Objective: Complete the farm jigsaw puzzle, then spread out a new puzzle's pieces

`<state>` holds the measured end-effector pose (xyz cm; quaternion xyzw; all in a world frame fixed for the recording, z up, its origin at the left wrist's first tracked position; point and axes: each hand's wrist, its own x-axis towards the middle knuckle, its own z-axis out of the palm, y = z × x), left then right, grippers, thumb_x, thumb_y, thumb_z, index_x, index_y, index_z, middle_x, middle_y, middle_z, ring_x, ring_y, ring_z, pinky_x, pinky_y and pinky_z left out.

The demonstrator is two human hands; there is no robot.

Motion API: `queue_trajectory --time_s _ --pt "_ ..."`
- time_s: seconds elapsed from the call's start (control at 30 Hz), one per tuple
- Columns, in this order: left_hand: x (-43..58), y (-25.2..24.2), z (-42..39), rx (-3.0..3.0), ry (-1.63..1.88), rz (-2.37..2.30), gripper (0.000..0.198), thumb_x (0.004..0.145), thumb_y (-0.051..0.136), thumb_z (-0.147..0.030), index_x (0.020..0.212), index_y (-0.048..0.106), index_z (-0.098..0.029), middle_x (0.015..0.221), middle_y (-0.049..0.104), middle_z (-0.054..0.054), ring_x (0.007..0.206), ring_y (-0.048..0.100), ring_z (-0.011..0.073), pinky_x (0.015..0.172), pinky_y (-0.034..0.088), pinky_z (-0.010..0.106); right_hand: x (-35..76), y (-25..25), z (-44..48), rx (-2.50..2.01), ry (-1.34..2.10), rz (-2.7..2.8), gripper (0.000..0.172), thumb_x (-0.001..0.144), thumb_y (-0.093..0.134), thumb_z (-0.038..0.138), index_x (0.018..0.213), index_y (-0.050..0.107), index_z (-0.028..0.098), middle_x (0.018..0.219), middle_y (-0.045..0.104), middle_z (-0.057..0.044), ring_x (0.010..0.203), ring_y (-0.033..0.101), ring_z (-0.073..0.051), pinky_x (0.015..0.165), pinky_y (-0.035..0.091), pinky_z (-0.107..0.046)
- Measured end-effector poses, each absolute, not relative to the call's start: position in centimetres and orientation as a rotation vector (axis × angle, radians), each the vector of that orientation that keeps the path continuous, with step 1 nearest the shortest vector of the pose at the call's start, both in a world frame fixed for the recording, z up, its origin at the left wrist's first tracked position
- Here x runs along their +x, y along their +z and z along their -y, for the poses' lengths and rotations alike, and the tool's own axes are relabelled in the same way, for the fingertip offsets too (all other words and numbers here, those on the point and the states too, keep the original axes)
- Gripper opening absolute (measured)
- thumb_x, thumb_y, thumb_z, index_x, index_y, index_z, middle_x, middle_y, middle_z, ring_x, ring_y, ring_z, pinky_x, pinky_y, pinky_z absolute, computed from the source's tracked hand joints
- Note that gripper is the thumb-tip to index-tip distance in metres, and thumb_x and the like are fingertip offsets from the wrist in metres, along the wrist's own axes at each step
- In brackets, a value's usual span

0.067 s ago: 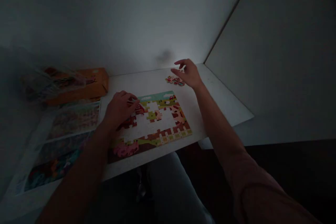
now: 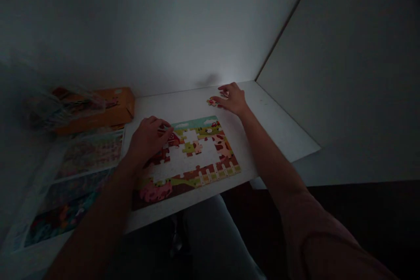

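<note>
right hand [image 2: 232,99], nearer, fingers parted, is spanning loose pieces [image 2: 211,102] by back edge of desk [image 2: 170,104]; left hand [image 2: 149,136], grip unclear, is covering far-left corner of puzzle [image 2: 187,183]

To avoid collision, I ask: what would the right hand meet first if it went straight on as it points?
Probably the loose puzzle pieces close by the right hand; whether it touches them is unclear.
</note>
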<state>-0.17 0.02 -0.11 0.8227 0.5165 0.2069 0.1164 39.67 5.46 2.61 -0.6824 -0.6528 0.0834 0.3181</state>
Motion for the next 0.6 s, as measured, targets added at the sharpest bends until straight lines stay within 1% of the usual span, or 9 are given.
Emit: queue_trajectory --time_s 0.07,0.13,0.17,0.23,0.3,0.37,0.43,0.5,0.6 --pt "-0.3 -0.1 0.0 2.418 0.602 -1.523 0.027 0.113 0.07 -0.055 0.115 0.084 -0.033 0.125 0.085 0.012 0.129 0.08 0.0406 0.115 0.065 0.056 40.2 -0.2 -6.3 -1.895 0.165 1.81 0.061 0.1 0.098 0.061 0.147 0.088 0.023 0.164 0.076 -0.026 0.153 0.072 -0.05 0.136 0.05 -0.075" --pt "-0.4 -0.1 -0.1 2.431 0.585 -1.539 0.029 0.114 0.069 -0.056 0.117 0.085 -0.032 0.126 0.086 0.013 0.129 0.079 0.0406 0.117 0.065 0.056 40.5 -2.0 -6.4 -1.921 0.14 1.865 0.064 0.098 0.102 0.062 0.148 0.088 0.023 0.173 0.071 -0.028 0.161 0.066 -0.053 0.139 0.044 -0.077" --pt "-0.5 -0.1 -0.1 2.436 0.572 -1.543 0.03 0.114 0.069 -0.057 0.117 0.085 -0.032 0.126 0.086 0.012 0.129 0.079 0.0403 0.117 0.065 0.057 40.6 -2.5 -6.4 -1.923 0.136 1.874 0.062 0.099 0.102 0.063 0.145 0.089 0.024 0.175 0.07 -0.028 0.161 0.065 -0.054 0.139 0.043 -0.077" --pt "-0.5 0.0 -0.1 2.441 0.565 -1.551 0.029 0.113 0.07 -0.057 0.116 0.085 -0.033 0.125 0.087 0.012 0.128 0.079 0.0391 0.118 0.066 0.056 40.9 -3.0 -6.6 -1.921 0.142 1.874 0.051 0.102 0.098 0.062 0.137 0.091 0.025 0.175 0.07 -0.026 0.16 0.063 -0.054 0.138 0.042 -0.078" --pt "-0.4 0.0 0.0 2.445 0.572 -1.555 0.028 0.113 0.07 -0.055 0.116 0.086 -0.032 0.126 0.087 0.012 0.129 0.079 0.0384 0.12 0.066 0.055 41.0 -2.9 -6.9 -1.91 0.158 1.872 0.042 0.106 0.092 0.059 0.129 0.093 0.024 0.171 0.072 -0.026 0.158 0.063 -0.054 0.137 0.041 -0.078" --pt "-0.2 0.2 0.3 2.443 0.584 -1.561 0.03 0.114 0.069 -0.053 0.117 0.088 -0.029 0.128 0.087 0.015 0.131 0.078 0.0394 0.121 0.065 0.057 40.8 -2.5 -7.1 -1.906 0.182 1.866 0.038 0.107 0.09 0.056 0.126 0.093 0.023 0.166 0.073 -0.026 0.156 0.063 -0.054 0.136 0.04 -0.077" --pt "0.0 0.3 0.7 2.432 0.583 -1.559 0.029 0.115 0.07 -0.05 0.119 0.089 -0.028 0.129 0.087 0.016 0.132 0.077 0.0394 0.122 0.065 0.057 40.5 -2.1 -7.0 -1.899 0.203 1.862 0.039 0.107 0.089 0.055 0.129 0.092 0.023 0.16 0.074 -0.026 0.154 0.064 -0.054 0.134 0.04 -0.077" --pt "0.2 0.6 0.9 2.421 0.574 -1.546 0.024 0.114 0.072 -0.046 0.119 0.089 -0.028 0.128 0.087 0.014 0.131 0.077 0.0379 0.122 0.066 0.055 40.1 -1.6 -6.7 -1.85 0.214 1.881 0.043 0.107 0.089 0.055 0.135 0.091 0.024 0.154 0.075 -0.025 0.15 0.066 -0.055 0.133 0.042 -0.077" --pt "0.5 0.8 1.2 2.432 0.533 -1.467 0.023 0.114 0.076 -0.044 0.122 0.089 -0.027 0.128 0.085 0.013 0.127 0.078 0.0357 0.12 0.066 0.052 39.4 -1.1 -5.9 -1.639 0.234 1.997 0.05 0.106 0.091 0.061 0.142 0.091 0.028 0.153 0.075 -0.022 0.14 0.07 -0.05 0.129 0.05 -0.074"
